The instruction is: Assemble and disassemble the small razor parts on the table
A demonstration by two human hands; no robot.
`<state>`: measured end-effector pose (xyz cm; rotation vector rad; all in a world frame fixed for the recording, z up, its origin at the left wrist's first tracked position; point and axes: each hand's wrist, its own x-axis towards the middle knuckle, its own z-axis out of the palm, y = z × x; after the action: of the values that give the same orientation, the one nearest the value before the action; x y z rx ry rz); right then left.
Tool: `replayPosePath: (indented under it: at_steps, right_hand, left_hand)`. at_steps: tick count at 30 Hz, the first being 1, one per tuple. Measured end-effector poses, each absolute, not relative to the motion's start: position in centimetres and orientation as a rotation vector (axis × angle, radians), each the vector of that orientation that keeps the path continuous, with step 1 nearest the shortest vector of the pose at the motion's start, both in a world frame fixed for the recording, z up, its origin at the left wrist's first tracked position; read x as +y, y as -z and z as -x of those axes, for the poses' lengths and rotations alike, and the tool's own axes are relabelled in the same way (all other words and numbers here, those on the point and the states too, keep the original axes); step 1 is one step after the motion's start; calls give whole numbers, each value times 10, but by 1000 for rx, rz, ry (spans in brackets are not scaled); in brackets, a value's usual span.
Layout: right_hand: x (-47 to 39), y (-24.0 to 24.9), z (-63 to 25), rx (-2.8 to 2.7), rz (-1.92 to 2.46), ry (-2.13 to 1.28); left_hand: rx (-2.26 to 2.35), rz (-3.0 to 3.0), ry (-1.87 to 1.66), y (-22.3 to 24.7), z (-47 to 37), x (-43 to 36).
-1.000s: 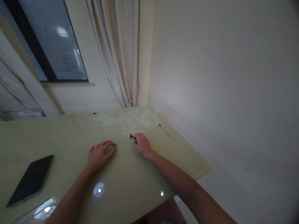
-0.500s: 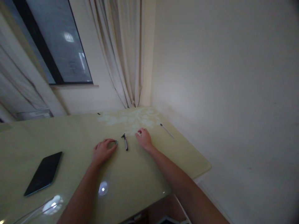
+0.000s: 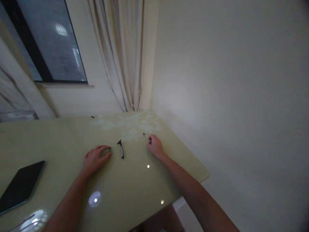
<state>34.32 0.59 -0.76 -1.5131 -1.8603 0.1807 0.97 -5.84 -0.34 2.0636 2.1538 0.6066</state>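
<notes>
My left hand [image 3: 95, 158] rests on the table with its thumb and fingertips pinching a small dark greenish object [image 3: 110, 149], too small to identify. A razor [image 3: 121, 149] with a black head and a grey-and-black handle lies just right of that hand, untouched. Farther right, my right hand [image 3: 155, 146] has its fingers closed around a slim white stick [image 3: 146, 136] with a dark end. That dark end points away to the upper left, while the rest of the stick is hidden by the hand.
A black tablet [image 3: 23, 185] lies on the glossy pale-green table [image 3: 127, 190] at the left. One small dark piece [image 3: 93, 117] sits near the back edge. Curtains [image 3: 120, 54] and a bare wall [image 3: 217, 80] stand behind and to the right.
My right hand has taken hold of the white stick, which lay loose on the table before, and it has shifted left. The left hand keeps its pinch. The whole view has turned slightly right.
</notes>
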Motion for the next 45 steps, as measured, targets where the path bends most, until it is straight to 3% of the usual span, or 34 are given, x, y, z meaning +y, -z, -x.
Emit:
replayPosePath:
  at_steps: [8,21,31,35,38,42,45]
  right_hand:
    - [-24,13,-258,-2020,1405,-395]
    - [-40,9,-253,-2104,1179,-573]
    - [-41,-8,-260,-1796,1070,-628]
    - [-46,-11,-261,-1763,1015,-706]
    - [-48,-10,-258,-1654,971,-880]
    - [-47,-11,-257,-1416,786,-1332]
    - [-50,-19,-262,-1379,668,-1516]
  left_hand:
    - [2163,-2067,-601,0,-12,-63]
    - [2263,-2178,-618,-6,-29,-77]
    - [2250,-2199,-263,-19,-94,-93]
    - [2233,-2197,-582,-20,-83,-96]
    - [1936,-2367,-911,-18,-87,-101]
    - [1552,-2458,-1000,-13,-99,-106]
    - [1500,-2184,-1107,-17,-98,-105]
